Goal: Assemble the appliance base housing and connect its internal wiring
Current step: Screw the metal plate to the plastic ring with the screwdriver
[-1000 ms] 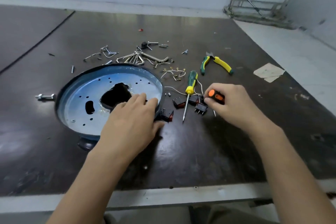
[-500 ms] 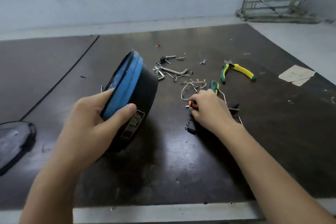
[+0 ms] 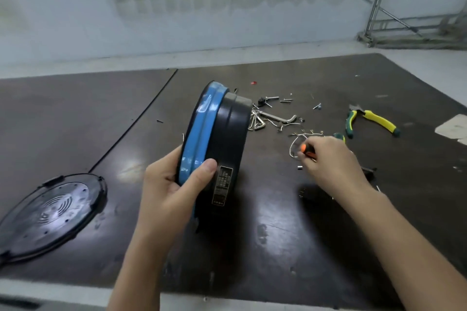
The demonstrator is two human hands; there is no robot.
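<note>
Head view only. The base housing point(image 3: 222, 149), with its blue rim and black wall, stood on edge at mid table point(image 3: 278, 247), open side turned left and away, label point(image 3: 222, 184) facing the camera. Its low edge was at or on the tabletop; I could not tell which. The left hand point(image 3: 174, 192) gripped its near lower rim, thumb laid across the blue band, the other fingers curled round behind and mostly hidden. The right hand point(image 3: 333, 161) was low over the loose parts to the right, fingertips bunched and pinching a small orange-capped part point(image 3: 303, 148), likely a switch, just beside a thin white wire point(image 3: 293, 145). A green screwdriver handle point(image 3: 338, 136) peeked out behind that hand. Pliers point(image 3: 371, 120), a hex key point(image 3: 280, 117) and scattered screws point(image 3: 285, 100) lay further back. The black bottom cover point(image 3: 50, 212) lay flat at far left, well apart from the housing. Step judged: fetching a wiring component while presenting the housing, so an early stage with the cover off. The next move likely calls for carrying the part to the housing wall, finding its cutout, and keeping the left grip steady so the shell doesn't roll.
</note>
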